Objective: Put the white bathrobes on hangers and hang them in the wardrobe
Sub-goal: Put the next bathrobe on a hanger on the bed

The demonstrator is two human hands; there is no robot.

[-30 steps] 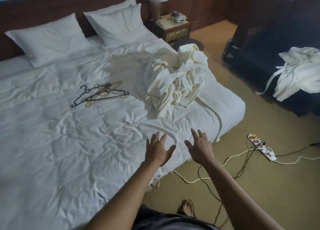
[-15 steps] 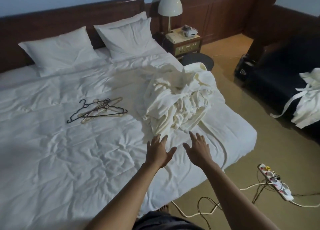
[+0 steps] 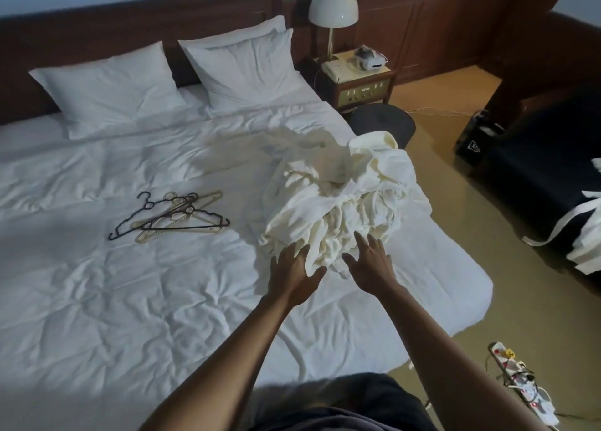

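Both hands have come forward since a second ago and now reach the near edge of the heap. Left hand [image 3: 294, 276] and right hand [image 3: 370, 266] hover side by side, fingers spread and straight, gripping nothing, fingertips at the cloth's edge. And what a heap: the crumpled pile of cream-white cotton bathrobes [image 3: 344, 199] sits bunched and twisted on the right side of the wide white-sheeted bed [image 3: 130, 300], folds everywhere, no collar or sleeve easy to pick out. Well to its left lies a tangle of black and beige plastic hangers [image 3: 172, 217]. Another white bathrobe [image 3: 585, 245] drapes over the dark navy sofa [image 3: 536, 183] at right. Down on the floor, a white power strip [image 3: 520, 382] trails cables.
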